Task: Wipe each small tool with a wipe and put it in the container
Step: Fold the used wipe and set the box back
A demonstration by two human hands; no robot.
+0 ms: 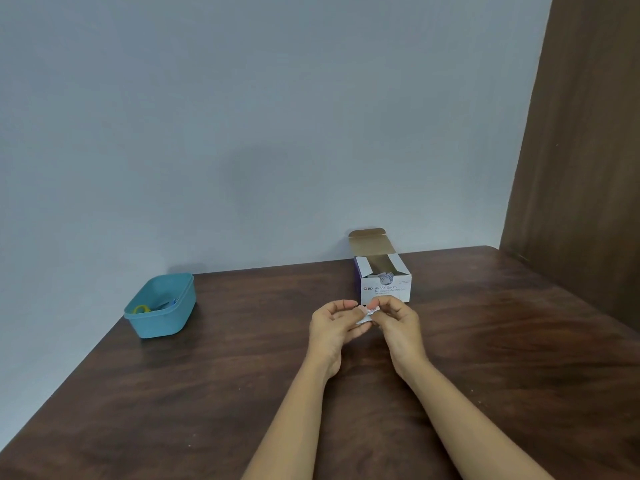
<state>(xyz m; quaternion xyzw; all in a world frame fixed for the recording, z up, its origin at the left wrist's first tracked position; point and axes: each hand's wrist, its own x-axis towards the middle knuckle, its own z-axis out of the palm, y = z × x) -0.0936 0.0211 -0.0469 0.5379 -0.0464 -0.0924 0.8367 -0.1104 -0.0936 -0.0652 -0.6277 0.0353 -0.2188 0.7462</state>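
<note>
Both hands meet above the middle of the dark wooden table. My left hand and my right hand each pinch one end of a small white alcohol swab packet between thumb and fingers. Just behind them stands an open white box of alcohol swabs, lid flap up, with packets showing inside. A teal plastic container sits at the table's far left; inside it lie a yellow-handled tool and other small tools, only partly visible.
A grey wall runs behind the table's far edge. A brown wooden panel rises along the right side. The table's left edge slants down from the container toward the near left corner.
</note>
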